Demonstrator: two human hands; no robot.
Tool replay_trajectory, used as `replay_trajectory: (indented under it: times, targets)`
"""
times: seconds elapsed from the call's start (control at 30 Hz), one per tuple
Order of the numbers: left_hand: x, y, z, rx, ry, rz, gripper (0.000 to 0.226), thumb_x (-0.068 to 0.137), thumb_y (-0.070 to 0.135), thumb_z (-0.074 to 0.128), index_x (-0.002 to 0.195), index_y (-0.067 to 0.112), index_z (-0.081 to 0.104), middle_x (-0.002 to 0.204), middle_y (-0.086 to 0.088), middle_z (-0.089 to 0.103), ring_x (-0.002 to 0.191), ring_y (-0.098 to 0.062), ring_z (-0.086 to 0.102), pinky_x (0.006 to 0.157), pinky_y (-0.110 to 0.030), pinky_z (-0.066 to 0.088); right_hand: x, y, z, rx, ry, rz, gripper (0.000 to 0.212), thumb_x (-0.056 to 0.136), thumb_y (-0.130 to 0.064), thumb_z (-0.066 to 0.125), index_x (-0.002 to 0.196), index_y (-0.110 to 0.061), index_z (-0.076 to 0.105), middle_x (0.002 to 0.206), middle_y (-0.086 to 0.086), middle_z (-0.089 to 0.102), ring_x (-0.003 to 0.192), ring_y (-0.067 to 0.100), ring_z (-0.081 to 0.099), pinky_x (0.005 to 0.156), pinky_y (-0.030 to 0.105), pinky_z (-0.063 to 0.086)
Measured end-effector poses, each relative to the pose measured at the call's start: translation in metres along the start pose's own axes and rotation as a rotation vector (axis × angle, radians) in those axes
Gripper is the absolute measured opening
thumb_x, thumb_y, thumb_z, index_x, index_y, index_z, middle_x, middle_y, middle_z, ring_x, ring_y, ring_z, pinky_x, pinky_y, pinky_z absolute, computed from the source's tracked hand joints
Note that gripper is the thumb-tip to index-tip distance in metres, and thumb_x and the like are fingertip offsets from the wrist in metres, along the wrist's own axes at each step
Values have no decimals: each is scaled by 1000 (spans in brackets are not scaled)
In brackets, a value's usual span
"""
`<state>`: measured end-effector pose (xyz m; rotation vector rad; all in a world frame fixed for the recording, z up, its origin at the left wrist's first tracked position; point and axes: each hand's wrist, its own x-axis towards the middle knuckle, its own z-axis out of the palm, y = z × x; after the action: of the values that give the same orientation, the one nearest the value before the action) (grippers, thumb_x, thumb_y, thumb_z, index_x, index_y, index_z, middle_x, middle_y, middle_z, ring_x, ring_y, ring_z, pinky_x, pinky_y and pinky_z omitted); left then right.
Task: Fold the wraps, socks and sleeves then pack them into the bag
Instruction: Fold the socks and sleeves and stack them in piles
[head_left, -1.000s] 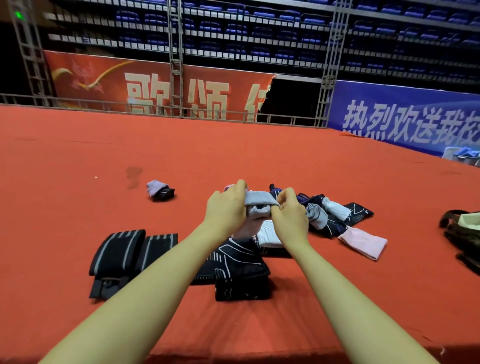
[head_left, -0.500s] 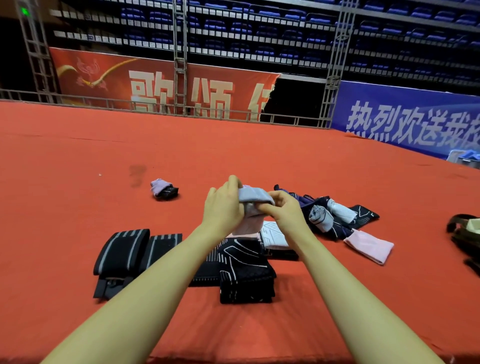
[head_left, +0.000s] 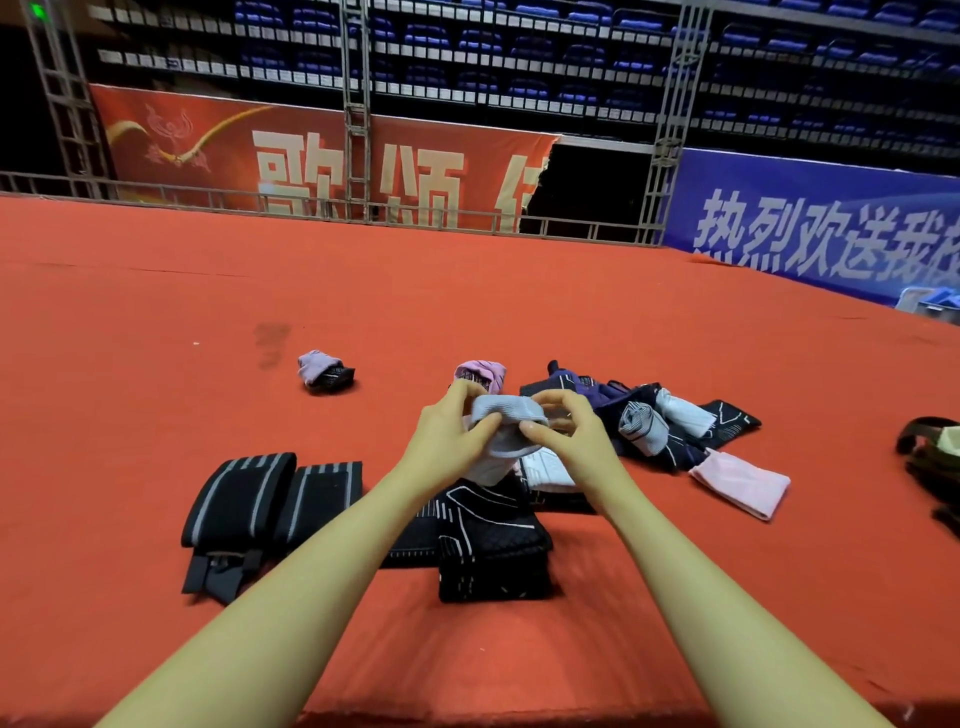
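Observation:
Both hands hold a grey-and-white sock (head_left: 506, 423) above the red carpet. My left hand (head_left: 451, 435) grips its left side and my right hand (head_left: 571, 434) pinches its right end with thumb and fingers. Below them lie a folded black patterned sleeve (head_left: 493, 551) and a white piece (head_left: 548, 467). Two black striped wraps (head_left: 270, 501) sit to the left. A pile of dark sleeves and rolled socks (head_left: 654, 421) is to the right, with a pink folded piece (head_left: 740, 488) beside it. The bag (head_left: 930, 457) shows at the right edge.
A small rolled lilac-and-black sock (head_left: 322, 370) lies alone further back on the left. A pink rolled sock (head_left: 480, 374) sits just behind my hands. The red carpet stage (head_left: 156, 364) stretches wide; a metal railing (head_left: 311, 202) and banners bound its far edge.
My hands have lowered slightly with the sock and turned it; the right thumb and fingers now pinch its right end, and the pink rolled sock behind is uncovered.

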<state>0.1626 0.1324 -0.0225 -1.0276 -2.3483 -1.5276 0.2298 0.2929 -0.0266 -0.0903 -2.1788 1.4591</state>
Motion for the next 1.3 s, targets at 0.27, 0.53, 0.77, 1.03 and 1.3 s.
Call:
replay_trajectory:
  times: [0.27,0.53,0.77,1.03,1.3]
  targets:
    - [-9,-18,3,-14,-47,46,23,76,25,56,98,20,54,98,9,63,98,-15,58,88,-33,46,0,7,-3,-57,-109,18,33,78,1,69,106,-15,63,119,6,56,99,13,55,82,9,41]
    - [-8,-31,3,422,-96,225,26,80,31,61,102,17,61,98,5,58,95,-20,55,77,-30,31,-3,18,0,-468,-61,-117,30,64,4,69,72,-17,49,80,-9,42,72,8,43,63,17,31]
    - [11,-17,-9,392,-87,442,40,80,47,53,99,14,65,97,3,46,88,-19,48,72,-35,42,1,3,-6,-372,119,-245,28,67,7,58,72,-17,45,74,-5,46,70,18,44,68,35,38]
    - [25,18,-7,242,116,476,20,75,18,59,91,28,51,92,-2,61,77,-31,59,65,-42,49,7,-22,-6,-260,315,-284,39,71,9,54,71,-27,41,81,-9,42,68,6,42,64,20,34]
    - [30,27,-13,547,245,573,16,70,19,53,86,20,54,57,3,59,48,-24,48,61,-25,27,11,-24,-8,-264,354,-200,24,80,-9,60,72,-26,44,63,-8,47,62,16,44,62,38,40]
